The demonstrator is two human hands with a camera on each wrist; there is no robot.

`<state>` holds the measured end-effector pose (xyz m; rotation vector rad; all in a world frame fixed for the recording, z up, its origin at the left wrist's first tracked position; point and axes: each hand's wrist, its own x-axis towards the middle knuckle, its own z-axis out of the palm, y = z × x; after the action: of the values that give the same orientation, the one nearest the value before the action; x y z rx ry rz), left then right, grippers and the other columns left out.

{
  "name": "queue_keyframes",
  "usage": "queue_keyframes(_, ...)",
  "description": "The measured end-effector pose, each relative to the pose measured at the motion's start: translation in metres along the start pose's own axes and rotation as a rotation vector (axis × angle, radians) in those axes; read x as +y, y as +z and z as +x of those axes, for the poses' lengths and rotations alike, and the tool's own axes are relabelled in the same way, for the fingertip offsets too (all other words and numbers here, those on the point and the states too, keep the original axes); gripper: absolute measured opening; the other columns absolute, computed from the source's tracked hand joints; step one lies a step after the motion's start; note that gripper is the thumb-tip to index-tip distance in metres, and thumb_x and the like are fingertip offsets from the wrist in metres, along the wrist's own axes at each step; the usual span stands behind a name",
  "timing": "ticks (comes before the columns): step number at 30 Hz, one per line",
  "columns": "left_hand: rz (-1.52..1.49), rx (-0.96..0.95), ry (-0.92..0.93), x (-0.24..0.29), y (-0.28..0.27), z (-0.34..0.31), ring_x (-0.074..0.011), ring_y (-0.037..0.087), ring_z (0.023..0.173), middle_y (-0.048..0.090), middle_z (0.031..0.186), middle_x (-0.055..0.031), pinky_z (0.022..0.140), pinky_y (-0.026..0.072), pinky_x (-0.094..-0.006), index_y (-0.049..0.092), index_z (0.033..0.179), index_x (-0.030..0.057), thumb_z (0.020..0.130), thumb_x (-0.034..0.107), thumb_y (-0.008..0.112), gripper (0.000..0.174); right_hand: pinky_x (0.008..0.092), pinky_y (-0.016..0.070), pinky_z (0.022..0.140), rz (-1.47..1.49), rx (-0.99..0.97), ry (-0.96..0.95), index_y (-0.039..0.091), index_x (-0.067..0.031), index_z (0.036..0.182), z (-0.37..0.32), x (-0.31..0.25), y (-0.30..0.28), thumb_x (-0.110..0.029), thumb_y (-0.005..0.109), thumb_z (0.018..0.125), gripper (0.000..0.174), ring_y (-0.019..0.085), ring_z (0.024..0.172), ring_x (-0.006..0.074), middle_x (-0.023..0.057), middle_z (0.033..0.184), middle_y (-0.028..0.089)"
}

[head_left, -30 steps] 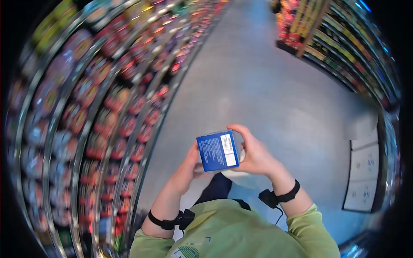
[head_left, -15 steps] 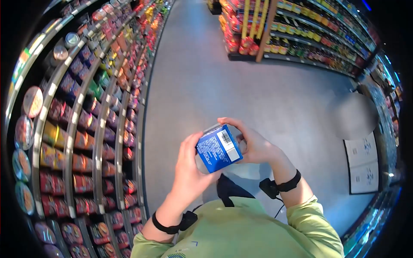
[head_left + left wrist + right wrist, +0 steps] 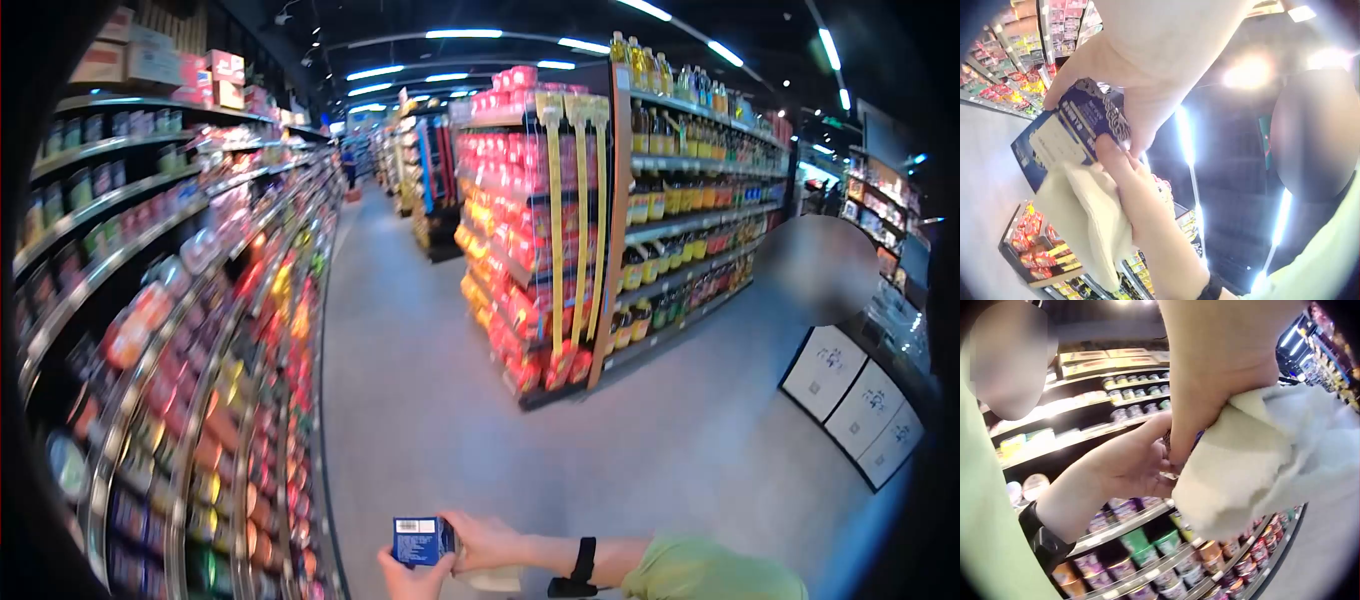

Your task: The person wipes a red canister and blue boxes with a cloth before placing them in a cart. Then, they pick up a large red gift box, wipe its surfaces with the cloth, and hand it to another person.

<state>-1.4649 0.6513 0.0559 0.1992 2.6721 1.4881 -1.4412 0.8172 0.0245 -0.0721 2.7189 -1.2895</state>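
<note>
A blue box [image 3: 420,541] with a white barcode label is held by both hands low in the head view. The left hand [image 3: 415,575] grips its left and lower edges. At its right side the right hand [image 3: 485,543] holds on, fingers curled round it. In the left wrist view the dark blue box [image 3: 1079,122] shows silver patterning between the two hands. A cream cloth-like item [image 3: 1088,219] hangs at the right hand [image 3: 1154,225]; the right wrist view shows this cloth [image 3: 1241,462] covering most of the box.
Shelves of packaged cups [image 3: 210,430] run along the left. Ahead stands a display of red packages [image 3: 510,230], joined to bottle shelves [image 3: 690,190]. White panels [image 3: 850,395] stand at the right; grey floor [image 3: 480,460] lies between them.
The head view has tilted up from the floor to the aisle, so the hands and box now sit low in it. Both hands still hold the box.
</note>
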Motion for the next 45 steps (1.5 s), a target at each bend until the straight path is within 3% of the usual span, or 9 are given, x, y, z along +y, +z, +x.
queue_keyframes(2,-0.007,-0.388,-0.118,0.038,0.024,0.148,-0.0298,0.056,0.107,0.053,0.118,-0.0241,0.091,0.0450,-0.0392,0.037,0.125,-0.0077,0.064,0.030,0.085,0.087,0.0393,0.0430,0.095,0.119,0.075,0.023,0.034,-0.0009,0.131,0.107,0.038,-0.091,-0.034,0.080,0.066,0.087,0.053,0.113,0.0313,0.0194,0.125,0.050)
queue_keyframes(8,-0.296,-0.520,0.417,0.014,0.181,0.416,-0.0267,0.056,0.109,0.054,0.119,-0.0201,0.091,0.0478,-0.0362,0.035,0.129,-0.0059,0.064,0.019,0.085,0.086,0.0360,0.0395,0.100,0.304,0.141,0.087,0.030,-0.0002,0.138,0.269,0.186,-0.219,-0.036,0.080,0.068,0.093,0.047,0.121,0.0268,0.0185,0.130,0.048)
queue_keyframes(11,-0.501,-0.709,0.130,0.032,0.230,0.609,-0.0244,0.055,0.111,0.054,0.120,-0.0176,0.093,0.0473,-0.0353,0.033,0.133,-0.0041,0.064,0.013,0.084,0.088,0.0364,0.0377,0.100,0.417,0.036,0.067,0.030,-0.0038,0.139,0.453,0.270,-0.287,-0.036,0.078,0.072,0.089,0.039,0.130,0.0242,0.0157,0.134,0.045)
queue_keyframes(20,-0.652,-0.298,-0.028,0.024,0.272,1.047,-0.0220,0.059,0.102,0.056,0.117,-0.0165,0.088,0.0501,-0.0334,0.036,0.131,-0.0048,0.067,0.008,0.080,0.078,0.0371,0.0336,0.105,0.354,-0.380,-0.146,0.017,0.0016,0.144,0.943,0.366,-0.429,-0.035,0.077,0.075,0.099,0.038,0.130,0.0277,0.0219,0.138,0.040)
queue_keyframes(23,-0.446,-0.275,-0.117,0.031,0.337,1.160,-0.0225,0.054,0.111,0.054,0.121,-0.0172,0.092,0.0473,-0.0352,0.035,0.133,-0.0034,0.066,0.010,0.082,0.084,0.0350,0.0394,0.099,0.598,-0.313,-0.090,0.038,0.0010,0.131,1.027,0.403,-0.490,-0.004,0.075,0.073,0.069,0.047,0.117,0.0223,0.0142,0.125,0.050)
queue_keyframes(26,-0.578,-0.500,-0.113,0.047,0.407,1.335,-0.0274,0.050,0.116,0.047,0.125,-0.0202,0.094,0.0448,-0.0392,0.028,0.137,-0.0031,0.067,0.028,0.083,0.094,0.0359,0.0464,0.091,0.961,-0.225,-0.029,0.041,-0.0013,0.130,1.158,0.471,-0.566,-0.013,0.081,0.070,0.073,0.052,0.111,0.0185,0.0102,0.122,0.052)
queue_keyframes(31,-0.420,-1.009,-0.016,0.111,0.536,1.581,-0.0327,0.041,0.126,0.036,0.140,-0.0220,0.102,0.0384,-0.0424,0.010,0.145,-0.0001,0.064,0.039,0.084,0.117,0.0391,0.0383,0.102,0.650,0.038,0.297,0.037,0.0017,0.132,1.318,0.617,-0.708,-0.023,0.083,0.068,0.083,0.051,0.116,0.0235,0.0145,0.123,0.054)
queue_keyframes(36,-0.320,-1.011,-0.053,0.171,0.674,1.822,-0.0290,0.050,0.119,0.042,0.135,-0.0207,0.099,0.0421,-0.0372,0.020,0.143,-0.0004,0.066,0.035,0.082,0.105,0.0371,0.0396,0.100,0.861,0.115,0.345,0.039,-0.0030,0.131,1.500,0.729,-0.862,-0.010,0.076,0.074,0.069,0.052,0.113,0.0204,0.0096,0.120,0.055)
queue_keyframes(45,-0.491,-0.673,-0.230,0.206,0.710,2.143,-0.0257,0.055,0.112,0.045,0.131,-0.0193,0.094,0.0449,-0.0360,0.023,0.143,-0.0017,0.067,0.033,0.084,0.103,0.0343,0.0339,0.105,0.726,-0.405,0.212,0.032,-0.0048,0.138,1.868,0.809,-1.015,-0.020,0.074,0.080,0.073,0.044,0.123,0.0185,0.0107,0.131,0.049)
